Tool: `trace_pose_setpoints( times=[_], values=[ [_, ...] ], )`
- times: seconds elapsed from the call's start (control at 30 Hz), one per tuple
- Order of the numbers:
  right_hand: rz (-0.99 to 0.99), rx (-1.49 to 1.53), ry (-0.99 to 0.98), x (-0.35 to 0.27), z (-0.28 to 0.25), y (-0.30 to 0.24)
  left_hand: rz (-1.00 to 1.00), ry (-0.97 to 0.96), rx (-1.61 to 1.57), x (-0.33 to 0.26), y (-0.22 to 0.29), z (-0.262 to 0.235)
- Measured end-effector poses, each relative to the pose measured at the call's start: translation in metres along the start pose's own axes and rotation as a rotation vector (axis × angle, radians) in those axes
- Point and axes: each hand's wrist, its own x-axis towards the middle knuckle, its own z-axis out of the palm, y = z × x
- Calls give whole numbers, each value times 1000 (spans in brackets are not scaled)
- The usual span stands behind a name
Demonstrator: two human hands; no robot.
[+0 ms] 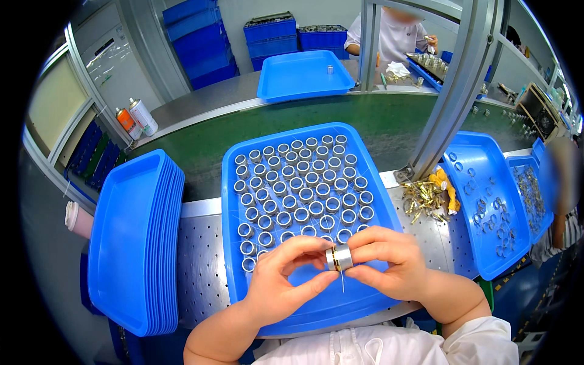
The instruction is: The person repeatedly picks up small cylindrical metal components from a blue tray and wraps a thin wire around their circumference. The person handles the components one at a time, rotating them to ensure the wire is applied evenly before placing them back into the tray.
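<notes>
Between the fingertips of my two hands is a short silver metal cylinder (343, 258) with a gold and dark band around it. My left hand (281, 274) is closed on the banded end. From the other side, my right hand (394, 261) pinches the plain silver end between thumb and fingers. A thin pale wire (343, 283) hangs below the cylinder. Both hands are above the near part of a blue tray (359, 137). Rows of upright silver rings (302, 215) stand in that tray, with fine wires between some of them. My hands hide a few rings.
Left stands a stack of blue trays (125, 243). Right of the tray lie brass-coloured pieces (421, 198), a yellow cloth (449, 188) and a tray of thin rings (486, 182). A metal post (453, 91) rises nearby. Spray cans (143, 117) and another blue tray (298, 76) stand behind; a co-worker sits beyond.
</notes>
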Motion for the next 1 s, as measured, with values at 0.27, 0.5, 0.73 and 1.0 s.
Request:
trace_pose_setpoints(
  times=[0.27, 0.5, 0.73, 1.0],
  values=[
    [-11, -14, -21, 1, 0, 3, 123, 30, 116, 3, -2, -1],
    [59, 92, -42, 1, -3, 6, 367, -32, 415, 9, -4, -7],
    [-72, -42, 14, 3, 0, 5, 106, 130, -127, 5, 2, 4],
    [-272, -239, 75, 6, 5, 7, 199, 92, 262, 7, 1, -4]
  ],
)
